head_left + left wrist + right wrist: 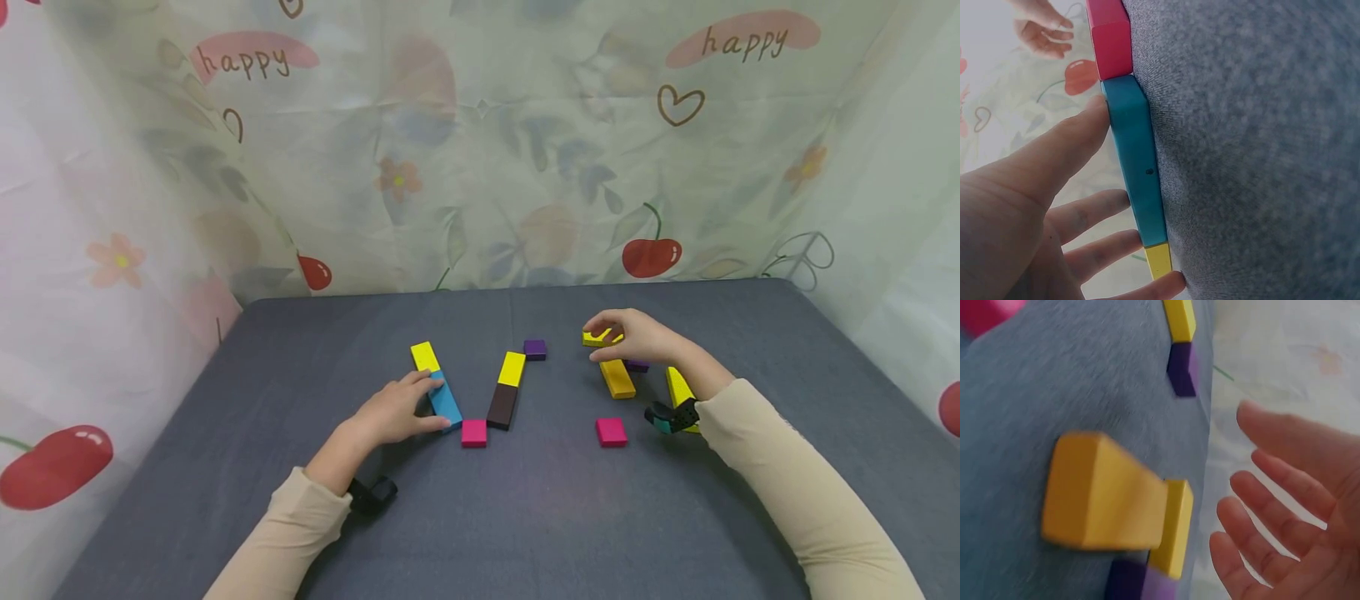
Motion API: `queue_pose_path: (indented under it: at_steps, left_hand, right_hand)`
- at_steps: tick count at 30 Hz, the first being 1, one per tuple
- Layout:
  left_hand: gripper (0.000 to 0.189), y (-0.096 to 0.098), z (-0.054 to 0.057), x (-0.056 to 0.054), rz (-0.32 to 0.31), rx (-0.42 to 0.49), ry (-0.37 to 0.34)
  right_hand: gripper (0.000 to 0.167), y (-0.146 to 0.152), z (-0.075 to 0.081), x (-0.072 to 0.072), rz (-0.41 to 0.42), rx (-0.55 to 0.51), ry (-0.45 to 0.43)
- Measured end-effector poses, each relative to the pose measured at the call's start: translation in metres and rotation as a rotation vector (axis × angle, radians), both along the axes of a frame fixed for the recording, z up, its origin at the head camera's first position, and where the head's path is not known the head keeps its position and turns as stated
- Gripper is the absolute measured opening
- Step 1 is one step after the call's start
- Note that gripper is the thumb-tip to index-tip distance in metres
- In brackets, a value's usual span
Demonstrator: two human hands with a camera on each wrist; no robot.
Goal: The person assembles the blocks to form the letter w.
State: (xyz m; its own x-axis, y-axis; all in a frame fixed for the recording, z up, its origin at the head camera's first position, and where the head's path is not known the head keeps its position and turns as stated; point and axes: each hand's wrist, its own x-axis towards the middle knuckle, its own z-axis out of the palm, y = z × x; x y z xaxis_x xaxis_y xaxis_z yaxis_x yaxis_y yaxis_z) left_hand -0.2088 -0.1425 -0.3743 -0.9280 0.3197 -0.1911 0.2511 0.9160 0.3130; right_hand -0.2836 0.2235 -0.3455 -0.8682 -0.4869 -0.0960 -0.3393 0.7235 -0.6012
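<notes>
My left hand [393, 410] rests at a blue block [447, 402], its thumb by the near end and its fingers spread along the side. A yellow block [425, 357] continues the line beyond the blue one. At the blue block's near end sits a pink block [474, 433], and from there a dark brown block [502, 407] and another yellow block [513, 369] slant away, with a purple block [535, 350] at the far tip. My right hand [1297, 512], holding nothing, hovers with parted fingers above an orange-yellow block [618, 381] and a yellow block [592, 339].
Partly under the right hand lies a second purple block [639, 367]. A long yellow block [677, 385] is beside the right wrist strap, and a loose pink block [611, 432] lies nearer. A patterned cloth [480, 167] hangs behind the grey table [525, 517].
</notes>
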Motion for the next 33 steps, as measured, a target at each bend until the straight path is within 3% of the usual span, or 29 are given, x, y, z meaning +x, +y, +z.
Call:
queue_pose_path:
  at_steps: [9,16,33]
  left_hand:
    - [0.069,0.000,0.000,-0.001,-0.004,0.004,0.005]
    - [0.069,0.000,0.000,-0.001,-0.002,0.005,0.005]
    - [0.069,0.000,0.000,0.000,-0.003,0.008,0.010]
  right_hand:
    - [0.058,0.023,-0.013,0.006,0.039,0.029,-0.015]
    - [0.061,0.028,-0.019,0.011,0.084,0.058,0.035]
    - [0.066,0.029,-0.022,0.016,0.138,0.126,0.062]
